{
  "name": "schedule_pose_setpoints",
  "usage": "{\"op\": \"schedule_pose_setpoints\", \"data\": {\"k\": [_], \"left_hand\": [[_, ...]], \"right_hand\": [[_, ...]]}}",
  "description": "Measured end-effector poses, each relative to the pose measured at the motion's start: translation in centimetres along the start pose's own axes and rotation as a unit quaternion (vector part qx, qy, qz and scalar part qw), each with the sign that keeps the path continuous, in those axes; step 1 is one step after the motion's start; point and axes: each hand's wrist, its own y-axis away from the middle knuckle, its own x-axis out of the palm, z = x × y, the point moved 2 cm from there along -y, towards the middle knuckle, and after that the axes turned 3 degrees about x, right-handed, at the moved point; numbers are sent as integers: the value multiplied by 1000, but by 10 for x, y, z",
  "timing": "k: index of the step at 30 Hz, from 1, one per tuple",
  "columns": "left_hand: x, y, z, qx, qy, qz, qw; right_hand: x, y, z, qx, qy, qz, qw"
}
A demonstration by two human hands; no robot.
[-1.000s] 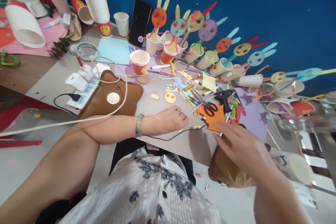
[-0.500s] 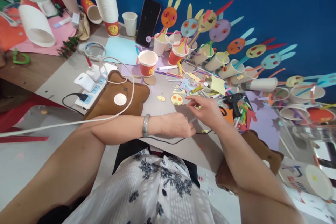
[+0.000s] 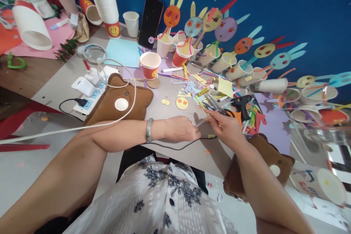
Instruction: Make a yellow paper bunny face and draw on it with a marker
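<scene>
My left hand [image 3: 181, 128] is closed near the table's front edge, and a thin pale strip [image 3: 202, 121] sticks out from its fingers to the right. Beside it, my right hand [image 3: 226, 126] has its fingers pinched together at the lower end of a thin yellow stick [image 3: 202, 105], whose kind I cannot make out. Behind my left hand lies a round yellow paper face [image 3: 181, 103] with two orange spots. Two small yellow discs [image 3: 165, 102] lie to the left of it.
A black glue gun [image 3: 241, 106] and scissors [image 3: 229, 112] lie among paper scraps at right. Several paper cups with rabbit faces [image 3: 225, 29] line the wall. A red cup [image 3: 150, 65], a phone [image 3: 150, 22] and a power strip [image 3: 91, 102] with a white cable stand left.
My right hand has moved right and down from beside the yellow face, and the yellow stick now shows at its fingertips. My left hand stays closed nearly in place. The view has shifted slightly.
</scene>
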Motion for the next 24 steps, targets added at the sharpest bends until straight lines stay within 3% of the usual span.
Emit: {"op": "schedule_pose_setpoints", "data": {"k": [6, 12, 17, 24], "left_hand": [[-4, 0, -1, -2, 2, 42, 999], [-2, 1, -1, -2, 12, 40, 999], [1, 1, -1, 0, 11, 19, 1000], [0, 1, 0, 11, -4, -73, 997]], "right_hand": [[-7, 31, -5, -11, 34, -11, 999], [-5, 55, -9, 2, 33, -39, 999], [-6, 65, -5, 7, 53, -43, 998], [-13, 76, -2, 17, 53, -62, 997]]}}
